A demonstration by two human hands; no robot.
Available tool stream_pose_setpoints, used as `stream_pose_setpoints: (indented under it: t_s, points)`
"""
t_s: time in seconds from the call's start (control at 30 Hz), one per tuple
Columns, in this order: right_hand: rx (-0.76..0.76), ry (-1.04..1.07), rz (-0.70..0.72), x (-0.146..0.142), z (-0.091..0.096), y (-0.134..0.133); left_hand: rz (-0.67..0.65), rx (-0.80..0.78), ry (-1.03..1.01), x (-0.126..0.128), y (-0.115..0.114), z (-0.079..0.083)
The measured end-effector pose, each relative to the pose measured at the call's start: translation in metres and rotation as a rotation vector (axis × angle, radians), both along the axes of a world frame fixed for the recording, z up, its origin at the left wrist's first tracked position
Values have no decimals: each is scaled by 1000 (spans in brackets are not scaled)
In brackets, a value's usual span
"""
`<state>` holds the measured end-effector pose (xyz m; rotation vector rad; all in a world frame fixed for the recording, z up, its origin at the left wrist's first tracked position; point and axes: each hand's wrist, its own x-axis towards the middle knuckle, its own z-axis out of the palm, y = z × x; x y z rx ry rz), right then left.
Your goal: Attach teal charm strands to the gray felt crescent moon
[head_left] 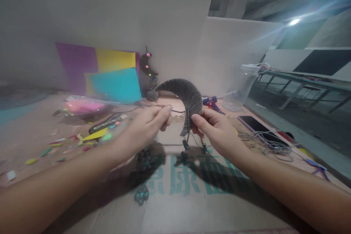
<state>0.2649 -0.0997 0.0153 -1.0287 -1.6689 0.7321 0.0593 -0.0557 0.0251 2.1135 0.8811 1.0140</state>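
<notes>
My right hand (212,129) is closed on the lower tip of a grey yarn-wrapped crescent (184,95) and holds it upright above the cardboard sheet (197,197). Thin strings with small beads (186,144) hang below the crescent. My left hand (148,126) pinches a dark strand of yarn (178,111) that runs taut to the right, to the crescent. A ball of grey yarn (151,95) lies behind, near the wall.
Coloured paper sheets (115,80) lean on the wall. A pink-filled plastic container (82,106), paper scraps (65,144) and a black tool (106,124) lie left. A glue gun (211,103), a phone (253,124), coiled cord (271,146) and a clear jar (238,95) sit right.
</notes>
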Motion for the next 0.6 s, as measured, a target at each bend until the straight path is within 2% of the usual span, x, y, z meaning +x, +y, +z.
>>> stream_pose_setpoints:
  t_s: [0.2, 0.33, 0.47, 0.6]
  points:
    - [16, -31, 11, 0, 2, -2, -11, -96, -40, 1, 6, -6]
    - [-12, -8, 13, -2, 4, -4, 27, -76, -15, -1, 8, -6]
    - [-68, 89, 83, -5, 3, -4, -5, -31, 21, 1, 7, -3]
    - [-116, 159, 163, -5, 0, -3, -84, -132, -55, 3, 8, -5]
